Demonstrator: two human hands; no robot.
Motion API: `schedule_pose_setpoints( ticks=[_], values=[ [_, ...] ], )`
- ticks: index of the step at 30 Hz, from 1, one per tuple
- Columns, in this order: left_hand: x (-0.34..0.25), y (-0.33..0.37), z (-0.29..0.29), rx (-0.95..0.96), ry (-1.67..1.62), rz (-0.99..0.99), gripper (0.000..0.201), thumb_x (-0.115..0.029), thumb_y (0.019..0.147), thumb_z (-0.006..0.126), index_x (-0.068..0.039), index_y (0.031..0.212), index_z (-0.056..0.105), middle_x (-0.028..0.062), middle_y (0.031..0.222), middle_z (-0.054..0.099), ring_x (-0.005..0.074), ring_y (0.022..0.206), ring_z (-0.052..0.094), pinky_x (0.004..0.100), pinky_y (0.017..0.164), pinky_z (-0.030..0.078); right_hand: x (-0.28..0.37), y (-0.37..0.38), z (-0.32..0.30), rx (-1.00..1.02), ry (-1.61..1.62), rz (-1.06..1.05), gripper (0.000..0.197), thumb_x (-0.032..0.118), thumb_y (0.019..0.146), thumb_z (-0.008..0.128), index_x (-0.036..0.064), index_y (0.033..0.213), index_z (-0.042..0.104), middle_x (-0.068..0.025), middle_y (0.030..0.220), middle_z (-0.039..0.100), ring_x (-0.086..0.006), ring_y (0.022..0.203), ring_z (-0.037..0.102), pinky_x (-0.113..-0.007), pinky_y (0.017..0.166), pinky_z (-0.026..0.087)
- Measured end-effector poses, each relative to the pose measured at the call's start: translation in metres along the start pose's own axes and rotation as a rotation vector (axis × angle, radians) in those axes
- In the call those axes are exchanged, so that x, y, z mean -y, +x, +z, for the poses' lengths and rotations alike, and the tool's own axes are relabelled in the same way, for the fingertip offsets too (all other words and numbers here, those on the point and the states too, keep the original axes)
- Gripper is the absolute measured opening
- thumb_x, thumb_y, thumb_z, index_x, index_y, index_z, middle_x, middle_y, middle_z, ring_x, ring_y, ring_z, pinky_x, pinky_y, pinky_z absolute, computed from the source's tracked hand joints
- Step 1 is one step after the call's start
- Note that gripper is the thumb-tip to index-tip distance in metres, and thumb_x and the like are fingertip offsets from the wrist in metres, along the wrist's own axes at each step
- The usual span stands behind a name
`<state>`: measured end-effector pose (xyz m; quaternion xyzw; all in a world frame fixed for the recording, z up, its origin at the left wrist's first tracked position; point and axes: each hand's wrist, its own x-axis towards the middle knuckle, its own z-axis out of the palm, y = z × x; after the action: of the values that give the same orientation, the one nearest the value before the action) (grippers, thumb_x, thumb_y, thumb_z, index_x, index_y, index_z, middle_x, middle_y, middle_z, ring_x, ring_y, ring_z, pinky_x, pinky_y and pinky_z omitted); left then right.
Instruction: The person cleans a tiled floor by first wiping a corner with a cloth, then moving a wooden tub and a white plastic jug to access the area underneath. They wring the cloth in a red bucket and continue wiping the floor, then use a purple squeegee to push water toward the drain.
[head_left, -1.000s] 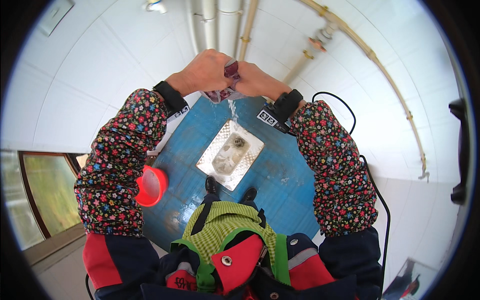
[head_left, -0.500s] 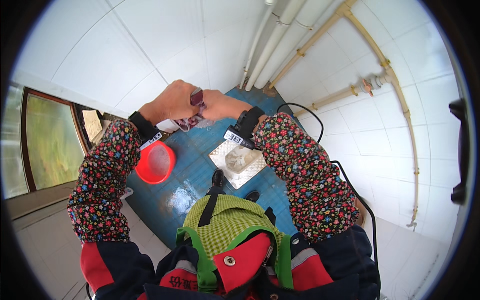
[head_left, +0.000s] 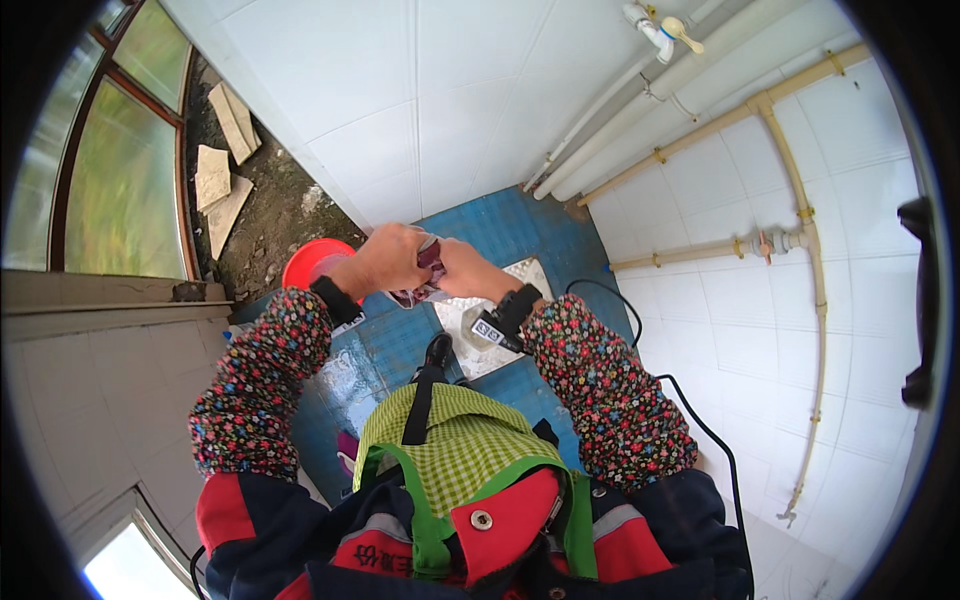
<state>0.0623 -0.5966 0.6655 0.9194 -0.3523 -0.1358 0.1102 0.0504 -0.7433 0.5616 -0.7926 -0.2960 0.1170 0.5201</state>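
Just above the frame's centre, the left hand (head_left: 390, 262) and right hand (head_left: 467, 270) meet, the grip of each closed on a crumpled purple-and-white bundle (head_left: 432, 257) between them; its material cannot be determined. Red basin (head_left: 300, 268): left of the hands, on blue floor (head_left: 550, 222). White squat toilet (head_left: 455, 318): partly hidden behind the right wrist.

Left arm (head_left: 265, 385) and right arm (head_left: 610, 385) reach toward far side, angled inward; left hand (head_left: 392, 260) and right hand (head_left: 470, 270) close together, both clenched.
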Motion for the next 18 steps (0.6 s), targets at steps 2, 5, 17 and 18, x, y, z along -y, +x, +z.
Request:
schedule_pose_setpoints(
  ticks=[2, 5, 17, 18],
  values=[
    [0.005, -0.016, 0.005, -0.122, -0.065, -0.046, 0.021, -0.02, 0.068, 0.067, -0.001, 0.076, 0.061, 0.0177, 0.074, 0.063, 0.0355, 0.067, 0.061, 0.0417, 0.063, 0.051, 0.005, -0.007, 0.009, -0.179, 0.134, -0.05, 0.037, 0.008, 0.072, 0.064, 0.0028, 0.108, 0.059, -0.0216, 0.1, 0.063, -0.038, 0.093, 0.061, -0.04, 0.078, 0.049],
    [0.0, -0.04, 0.025, -0.176, -0.393, -0.365, 0.02, -0.018, 0.075, 0.07, -0.002, 0.084, 0.064, 0.0101, 0.072, 0.065, 0.0171, 0.063, 0.06, 0.0324, 0.06, 0.05, 0.006, -0.035, 0.011, -0.077, 0.586, 0.176, 0.052, 0.001, 0.069, 0.069, -0.0001, 0.118, 0.055, -0.0089, 0.104, 0.063, -0.0163, 0.091, 0.062, -0.03, 0.078, 0.05],
    [-0.118, -0.123, 0.18, -0.611, -2.147, -0.938, 0.018, -0.015, 0.088, 0.06, -0.005, 0.103, 0.06, 0.0095, 0.099, 0.066, 0.0205, 0.088, 0.065, 0.0366, 0.082, 0.053, 0.01, -0.211, 0.083, -0.169, 1.79, 0.548, 0.05, 0.037, 0.099, 0.044, 0.0117, 0.14, 0.034, -0.0073, 0.134, 0.048, -0.0255, 0.125, 0.045, -0.046, 0.105, 0.037],
    [-0.134, -0.126, 0.186, -0.603, -2.109, -0.95, 0.021, -0.016, 0.088, 0.06, -0.004, 0.106, 0.059, 0.0102, 0.102, 0.066, 0.0213, 0.091, 0.065, 0.0381, 0.086, 0.052, 0.015, -0.218, 0.091, -0.169, 1.834, 0.498, 0.049, 0.034, 0.1, 0.041, 0.0074, 0.141, 0.034, -0.0097, 0.136, 0.046, -0.025, 0.125, 0.045, -0.044, 0.103, 0.039]
  ],
)
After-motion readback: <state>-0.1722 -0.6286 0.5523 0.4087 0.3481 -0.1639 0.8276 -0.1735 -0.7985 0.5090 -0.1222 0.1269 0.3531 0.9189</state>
